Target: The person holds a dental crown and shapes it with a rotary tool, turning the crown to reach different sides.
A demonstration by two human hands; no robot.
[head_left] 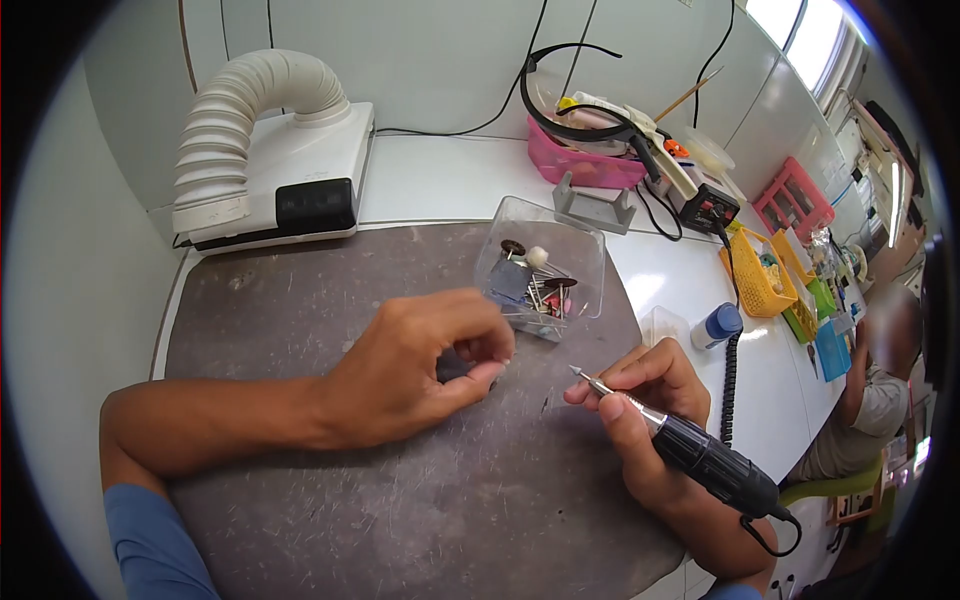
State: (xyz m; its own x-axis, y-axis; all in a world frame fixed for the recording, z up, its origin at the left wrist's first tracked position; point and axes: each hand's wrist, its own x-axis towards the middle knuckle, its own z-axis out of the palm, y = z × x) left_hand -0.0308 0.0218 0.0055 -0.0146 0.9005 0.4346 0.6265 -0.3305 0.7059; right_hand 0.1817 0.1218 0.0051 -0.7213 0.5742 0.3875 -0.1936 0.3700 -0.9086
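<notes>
My right hand (650, 410) is wrapped round a black and silver rotary handpiece (715, 460), whose pointed tip faces up and left. A cable leaves its rear end. To the left, my left hand (425, 365) hovers over the dark mat with fingers curled and fingertips close together; blur hides whether anything small is between them. Just beyond it stands a clear plastic box (590, 240) of small burs, discs and polishing bits (545, 285).
A white dust extractor (300, 150) with a ribbed hose stands back left. A pink basket (580, 165), a control unit (710, 205), a blue-capped jar (717, 325) and a yellow basket (760, 275) line the right. Another person (870, 400) sits far right.
</notes>
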